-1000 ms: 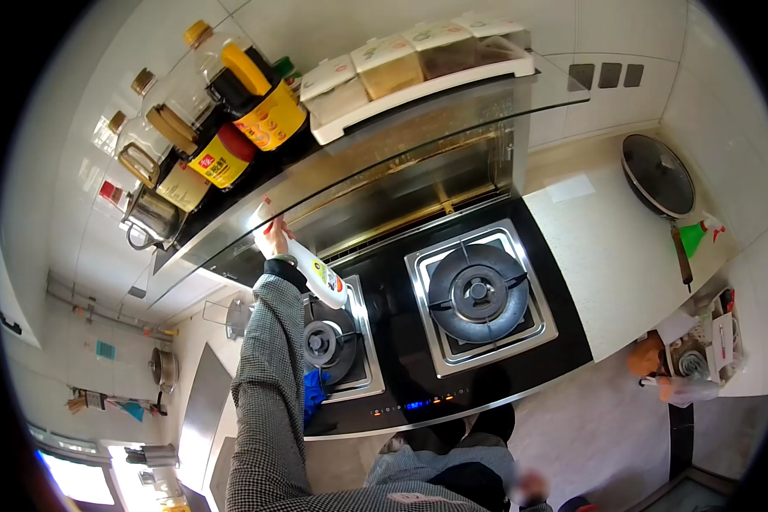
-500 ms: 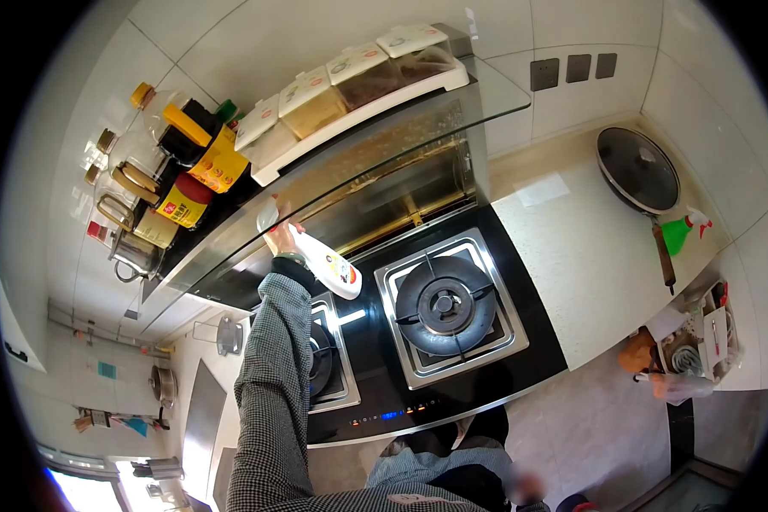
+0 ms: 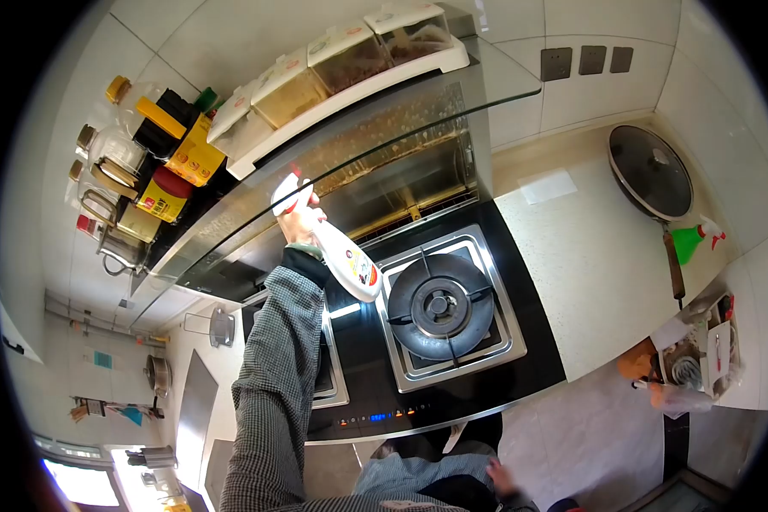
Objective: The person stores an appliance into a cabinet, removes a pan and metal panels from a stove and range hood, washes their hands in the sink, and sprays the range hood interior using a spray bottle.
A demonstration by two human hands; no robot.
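My left hand [image 3: 299, 224] is wrapped around the neck of a white spray bottle [image 3: 350, 260] with a red and white trigger head. The bottle is tilted, its base toward the right burner [image 3: 439, 307] and its head up by the glass panel [image 3: 418, 128] of the range hood. Behind that panel, the hood's metal surface [image 3: 358, 198] carries droplets and yellowish stains. Low by my body, my right hand [image 3: 501, 475] holds nothing, its fingers loosely apart.
Lidded seasoning boxes [image 3: 341, 60] stand on a white rack above the hood, with sauce bottles [image 3: 192, 154] to their left. On the right counter are a lidded pan [image 3: 651, 171] and a green spray bottle [image 3: 687, 243]. A filled storage rack [image 3: 700, 350] stands below.
My left hand and the spray bottle have shifted right, and the trigger head now shows more clearly. My right hand has risen slightly by my body. The view has moved a little.
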